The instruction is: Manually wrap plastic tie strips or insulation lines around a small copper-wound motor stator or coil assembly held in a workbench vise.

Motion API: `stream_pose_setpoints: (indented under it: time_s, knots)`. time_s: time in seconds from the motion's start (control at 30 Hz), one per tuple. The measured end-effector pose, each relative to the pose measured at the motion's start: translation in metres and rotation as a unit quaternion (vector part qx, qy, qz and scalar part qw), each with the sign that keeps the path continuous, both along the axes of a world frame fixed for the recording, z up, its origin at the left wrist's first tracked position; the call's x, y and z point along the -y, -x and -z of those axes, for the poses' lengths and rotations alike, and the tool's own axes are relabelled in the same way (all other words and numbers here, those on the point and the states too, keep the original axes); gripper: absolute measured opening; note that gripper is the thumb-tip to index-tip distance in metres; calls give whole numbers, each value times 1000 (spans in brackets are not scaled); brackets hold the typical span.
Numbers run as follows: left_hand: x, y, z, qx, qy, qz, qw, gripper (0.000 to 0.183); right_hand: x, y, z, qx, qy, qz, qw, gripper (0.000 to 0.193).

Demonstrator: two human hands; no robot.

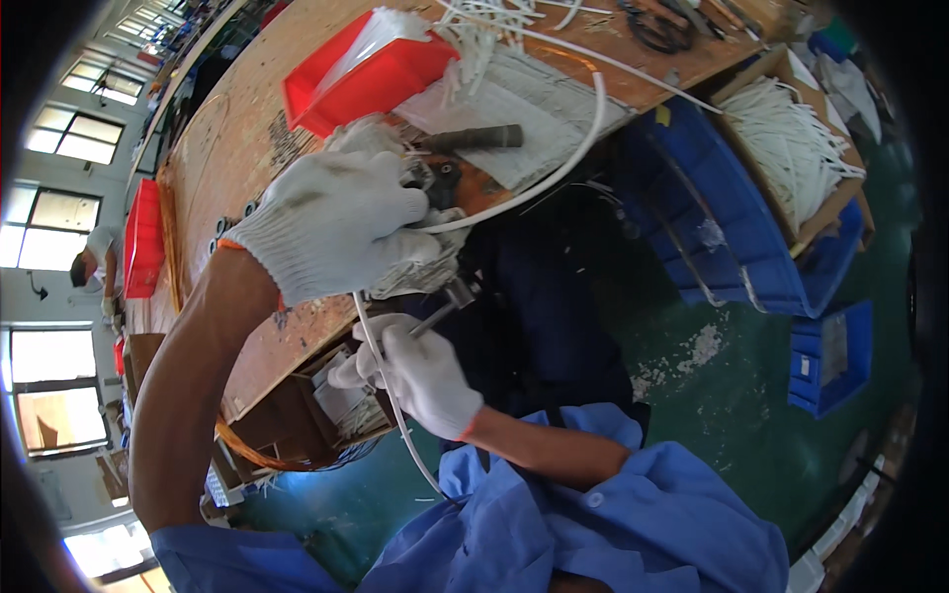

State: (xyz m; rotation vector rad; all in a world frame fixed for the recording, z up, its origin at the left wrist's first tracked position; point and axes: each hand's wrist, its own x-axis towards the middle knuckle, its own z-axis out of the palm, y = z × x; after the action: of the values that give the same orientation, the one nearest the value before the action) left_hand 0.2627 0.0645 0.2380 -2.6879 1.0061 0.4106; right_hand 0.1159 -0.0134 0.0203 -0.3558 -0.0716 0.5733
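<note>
My left hand [336,222], in a white knitted glove, is closed around a white tube [539,198] at the bench edge. The tube loops in from the right, passes under the glove and comes out below, hanging toward my lap. Lower down, my gloved right hand [420,381] grips a metal rod tool with a short cylindrical head [461,294]; its exact kind is unclear. The head points up toward a grey-white cloth [420,272] below my left hand. Dark metal parts [440,178] sit just beyond my left fingers, partly covered by them.
A red bin [366,74] with clear plastic bags stands on the wooden bench [232,128]. Near it lie a dark cylindrical handle [474,138], white strips and pliers [657,25]. To the right, a blue crate [692,217] carries a carton of white tubes [786,148]. Another person [94,265] works far left.
</note>
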Motion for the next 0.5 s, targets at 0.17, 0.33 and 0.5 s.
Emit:
stream_pose_setpoints:
  time_s: [0.17, 0.33, 0.5]
  knots:
    - [-6, 14, -1, 42, 36, 16, 998, 32, 34, -26, 73, 236, 433, 127, 861, 18]
    - [-55, -13, -71, 137, 178, 16, 974, 27, 163, -116, 39, 568, 523, 171, 612, 15]
    - [-75, -31, -194, 335, 685, -217, 609, 27, 155, -102, -18, 125, 348, 51, 928, 29]
